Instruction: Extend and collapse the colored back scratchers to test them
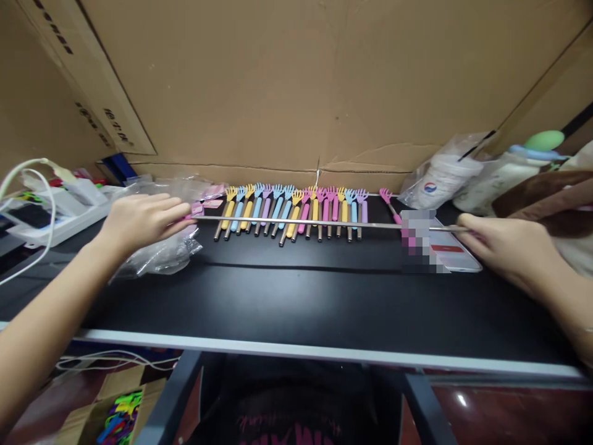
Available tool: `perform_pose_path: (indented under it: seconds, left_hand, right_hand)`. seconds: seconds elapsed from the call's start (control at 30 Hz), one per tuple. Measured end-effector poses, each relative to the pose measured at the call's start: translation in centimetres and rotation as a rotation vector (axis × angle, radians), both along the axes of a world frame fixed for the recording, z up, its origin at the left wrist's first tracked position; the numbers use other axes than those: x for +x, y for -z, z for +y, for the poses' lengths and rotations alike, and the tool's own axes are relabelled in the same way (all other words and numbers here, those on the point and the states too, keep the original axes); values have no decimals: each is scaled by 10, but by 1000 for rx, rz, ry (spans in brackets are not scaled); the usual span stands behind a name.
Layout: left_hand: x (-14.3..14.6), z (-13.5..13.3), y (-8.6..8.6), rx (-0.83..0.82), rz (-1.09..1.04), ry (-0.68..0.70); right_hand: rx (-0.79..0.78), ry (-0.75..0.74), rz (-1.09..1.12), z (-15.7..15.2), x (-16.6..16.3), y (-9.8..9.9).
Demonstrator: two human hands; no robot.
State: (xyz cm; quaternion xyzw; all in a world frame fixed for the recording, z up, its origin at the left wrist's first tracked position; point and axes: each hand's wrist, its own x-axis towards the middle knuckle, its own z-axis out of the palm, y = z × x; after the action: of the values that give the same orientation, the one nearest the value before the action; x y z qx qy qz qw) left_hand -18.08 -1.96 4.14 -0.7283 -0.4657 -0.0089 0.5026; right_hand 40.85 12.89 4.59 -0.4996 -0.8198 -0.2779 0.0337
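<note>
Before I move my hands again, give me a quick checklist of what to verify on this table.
1. Left hand gripping one end of the metal rod: ok.
2. Right hand gripping the other end: ok.
3. All back scratchers together in the row: not ok, one pink scratcher lies apart at the right.
4. Rod not touching the row: cannot tell, it crosses in front of them in this view.
5. Phone fully visible: not ok, partly blurred out.
6. Plastic bag not touching the left hand: cannot tell.
</note>
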Motion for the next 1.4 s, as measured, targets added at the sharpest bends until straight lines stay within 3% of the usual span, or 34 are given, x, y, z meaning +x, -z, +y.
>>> perform_pose_path:
  seconds: [0.1,0.2,0.37,0.57,0.7,0.87,1.0,1.1,1.23,1.3,1.4]
  left_hand:
    - [-16,-10,5,-38,-9,-42]
    - [-18,-13,4,-49,-34,-34]
    - [-19,-13,4,-78,-129,-39]
    - [-23,-19,11,-106,-222,-82]
    - [-20,-13,11,-113,-188,-80]
    - [-11,3,10,-103,-117,24]
    - [26,18,8,-134,-199,135]
    - [86,23,8,-182,-207,258]
    - [168,21,10,-291,-293,401]
    - [189,20,11,-321,-322,385]
    - [196,23,9,-310,-337,365]
  right_hand:
    - [56,-29,52,0,23,2]
    - [74,-16,75,-5,24,2]
    - [-98,109,62,-10,19,-1]
    - [-170,195,84,-12,13,-1]
    - [-116,190,80,-15,7,-4]
    - [-38,208,95,-11,5,-5]
    - [24,51,70,-16,-28,1]
    - [0,-141,63,-40,-85,9]
    - [-131,-268,5,-81,-160,13]
    - [-168,-265,-2,-91,-178,12]
    - [-143,-266,14,-92,-184,8]
